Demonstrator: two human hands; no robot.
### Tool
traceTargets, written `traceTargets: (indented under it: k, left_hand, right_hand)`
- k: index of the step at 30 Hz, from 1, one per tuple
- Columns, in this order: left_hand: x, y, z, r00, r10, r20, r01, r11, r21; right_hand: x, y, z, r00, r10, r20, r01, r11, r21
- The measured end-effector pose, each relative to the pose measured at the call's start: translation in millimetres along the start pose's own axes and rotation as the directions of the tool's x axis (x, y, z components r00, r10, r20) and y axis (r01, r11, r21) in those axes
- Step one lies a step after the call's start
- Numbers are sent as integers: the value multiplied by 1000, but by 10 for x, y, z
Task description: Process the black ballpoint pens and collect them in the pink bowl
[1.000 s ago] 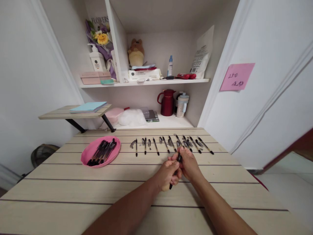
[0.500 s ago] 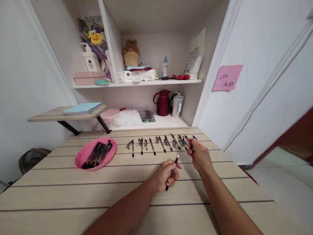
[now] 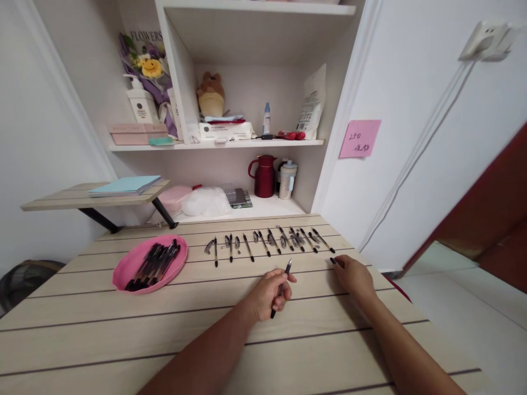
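Observation:
My left hand [image 3: 267, 295] is closed round a black pen [image 3: 281, 286], its uncapped tip pointing up and away. To its right, my right hand [image 3: 353, 275] rests low on the wooden table [image 3: 123, 334], fingertips pinching a small dark pen cap [image 3: 332, 261] against the tabletop. A row of several pens and loose caps [image 3: 267, 242] lies across the table just beyond both hands. A pink dish [image 3: 123, 267] holding several black pens [image 3: 154, 263] sits at the left.
A small raised desk shelf [image 3: 61, 200] with a blue notebook [image 3: 123, 185] stands at the back left. The alcove behind holds a red jug [image 3: 263, 176], a cup [image 3: 287, 179] and a plastic bag [image 3: 206, 202]. A pink sticky note [image 3: 359, 139] hangs on the right wall.
My right hand pulled the cap off the pen, swung right past the row and came down to the table. My left hand kept the pen. The view turned right.

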State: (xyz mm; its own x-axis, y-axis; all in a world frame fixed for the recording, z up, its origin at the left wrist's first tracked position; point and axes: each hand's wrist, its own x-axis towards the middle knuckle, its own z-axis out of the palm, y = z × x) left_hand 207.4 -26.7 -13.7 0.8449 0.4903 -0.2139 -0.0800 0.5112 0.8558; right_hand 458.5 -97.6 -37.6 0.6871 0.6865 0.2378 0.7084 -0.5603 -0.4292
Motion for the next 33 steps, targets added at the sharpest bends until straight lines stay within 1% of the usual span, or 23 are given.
traceTargets:
  k: [2, 5, 9, 12, 14, 15, 16, 17, 18, 19, 20, 21, 24, 26, 29, 31, 33]
  left_hand:
    - [-12, 0, 18, 1000, 6, -5, -6, 1000, 8]
    - [-34, -4, 66, 1000, 9, -7, -9, 1000, 10]
    - [-65, -48, 157, 1000, -19, 17, 19, 1000, -15]
    - [-84, -112, 229, 998, -42, 45, 43, 998, -37]
    - [-93, -155, 273, 997, -53, 64, 57, 997, -49]
    - [-97, -172, 293, 996, -60, 72, 64, 997, -49]
    - [-101, -186, 313, 995, -66, 78, 69, 997, -44]
    - [-104, -196, 332, 994, -70, 81, 73, 997, -34]
    - [-108, -203, 349, 994, -71, 80, 72, 997, -22]
    - [-111, -206, 365, 995, -70, 75, 70, 997, -8]
    - [-115, -208, 379, 995, -69, 66, 69, 998, 6]
    - [-118, -207, 391, 996, -69, 55, 68, 998, 18]
    - [-126, -202, 413, 997, -75, 24, 74, 996, 40]
    - [-127, -199, 414, 996, -90, 18, 89, 995, 34]
    - [-119, -198, 402, 991, -123, 47, 123, 992, -2]
    - [-112, -200, 391, 989, -130, 64, 132, 991, -24]
    - [-107, -202, 384, 990, -120, 69, 123, 992, -27]
  right_hand:
    - [-31, 16, -8, 1000, -6, 10, 7, 998, -59]
    - [-67, 35, -41, 999, 23, 42, -19, 995, -100]
    - [-67, 73, -140, 998, 45, 43, -42, 997, -64]
    - [-87, 49, -248, 996, 84, -32, -82, 995, 54]
    - [-182, -63, -309, 991, 121, -57, -103, 962, 255]
    - [-264, -155, -330, 993, 119, -26, -100, 917, 387]
    - [-365, -266, -342, 994, 92, 57, -108, 830, 547]
    - [-479, -390, -346, 985, 36, 169, -142, 730, 669]
    - [-597, -518, -343, 959, -60, 277, -175, 644, 745]
    - [-709, -640, -332, 926, -158, 343, -199, 568, 799]
    - [-807, -747, -318, 914, -200, 353, -213, 504, 837]
    - [-885, -835, -300, 920, -193, 342, -225, 455, 862]
    - [-990, -967, -251, 945, -81, 316, -274, 332, 903]
    - [-984, -971, -235, 936, -59, 348, -326, 237, 915]
    - [-953, -942, -243, 908, -101, 406, -395, 115, 912]
    - [-948, -929, -257, 891, -122, 437, -431, 78, 899]
    - [-954, -924, -265, 871, -137, 473, -466, 77, 881]
